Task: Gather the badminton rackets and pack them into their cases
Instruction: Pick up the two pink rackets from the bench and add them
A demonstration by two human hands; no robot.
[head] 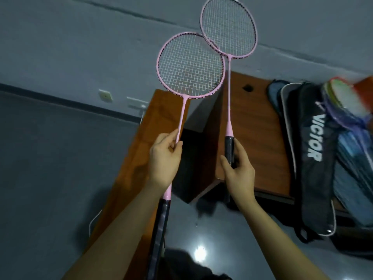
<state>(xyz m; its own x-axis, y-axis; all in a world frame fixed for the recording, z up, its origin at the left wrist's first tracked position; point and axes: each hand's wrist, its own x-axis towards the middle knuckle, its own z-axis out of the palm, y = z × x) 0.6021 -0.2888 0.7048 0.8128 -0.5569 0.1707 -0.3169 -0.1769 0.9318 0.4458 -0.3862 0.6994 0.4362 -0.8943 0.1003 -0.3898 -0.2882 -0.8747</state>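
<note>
We're mid-gather: left hand [164, 158] pinches one pink racket [189, 66] by its shaft, head above the fingers; right hand [238, 168] wraps the grip of the 2nd racket [229, 27]. Next, probably: bring both to the black Victor case [314, 158], right of the right fingers, & slide in.

Glossy pink racket frames [201, 96], matt wood desk [254, 118].

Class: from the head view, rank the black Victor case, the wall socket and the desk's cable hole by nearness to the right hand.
From the right hand:
1. Cable hole, in the desktop above the hand.
2. Victor case, on the desk to the right; close to the hole's distance, hard to separate.
3. Wall socket, far left.
</note>
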